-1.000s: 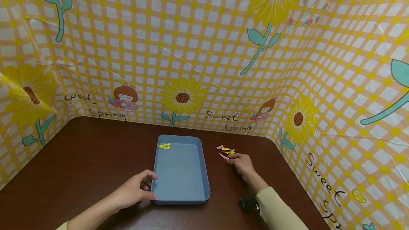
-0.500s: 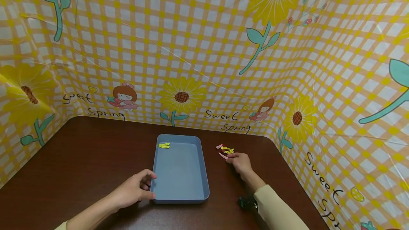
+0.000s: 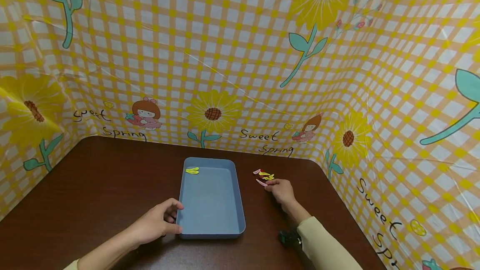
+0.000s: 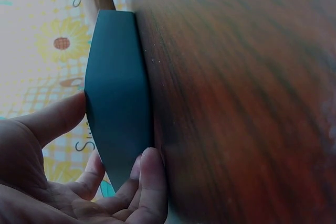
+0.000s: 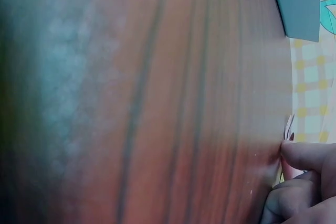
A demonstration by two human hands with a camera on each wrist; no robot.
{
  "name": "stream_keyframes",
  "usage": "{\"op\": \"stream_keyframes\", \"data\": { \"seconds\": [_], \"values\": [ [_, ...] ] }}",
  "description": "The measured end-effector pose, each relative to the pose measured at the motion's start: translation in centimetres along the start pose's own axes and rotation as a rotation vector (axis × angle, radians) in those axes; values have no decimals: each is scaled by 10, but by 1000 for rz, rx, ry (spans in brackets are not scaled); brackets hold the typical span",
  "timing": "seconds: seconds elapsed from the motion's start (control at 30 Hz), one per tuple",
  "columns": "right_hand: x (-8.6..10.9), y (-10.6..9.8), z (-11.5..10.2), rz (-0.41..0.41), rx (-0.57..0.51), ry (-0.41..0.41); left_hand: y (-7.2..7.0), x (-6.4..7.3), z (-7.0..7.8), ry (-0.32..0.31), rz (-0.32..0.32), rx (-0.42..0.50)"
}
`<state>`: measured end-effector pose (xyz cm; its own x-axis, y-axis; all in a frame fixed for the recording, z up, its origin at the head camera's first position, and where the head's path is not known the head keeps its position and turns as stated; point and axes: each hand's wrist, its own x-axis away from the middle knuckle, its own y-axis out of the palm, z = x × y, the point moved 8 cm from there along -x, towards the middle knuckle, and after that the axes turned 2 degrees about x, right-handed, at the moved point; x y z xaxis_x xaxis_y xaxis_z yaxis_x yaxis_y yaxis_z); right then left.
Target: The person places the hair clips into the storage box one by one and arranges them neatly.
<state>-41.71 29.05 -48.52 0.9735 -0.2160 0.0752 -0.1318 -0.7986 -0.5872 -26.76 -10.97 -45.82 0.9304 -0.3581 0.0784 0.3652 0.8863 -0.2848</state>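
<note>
Pink clip [image 3: 261, 182] is pinched by the right hand [image 3: 282, 191], extended palm down; the blue tray [image 3: 211, 203] is gripped along its left wall by the left hand [image 3: 159, 221].

A dark reddish-brown, wood-grained table [image 3: 112, 186] bears a shallow blue-grey rectangular tray [image 3: 211, 236] with rounded corners; right of the tray, beside its far half, lies a loose cluster of small, slim yellow, pink and red clips [image 3: 264, 174]
</note>
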Motion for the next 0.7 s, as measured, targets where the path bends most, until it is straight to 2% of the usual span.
{"op": "stream_keyframes", "data": {
  "seconds": [0.7],
  "values": [
    [4,3,-5,-56,29,6,0,-3,-6,-5,3,4]
  ]
}}
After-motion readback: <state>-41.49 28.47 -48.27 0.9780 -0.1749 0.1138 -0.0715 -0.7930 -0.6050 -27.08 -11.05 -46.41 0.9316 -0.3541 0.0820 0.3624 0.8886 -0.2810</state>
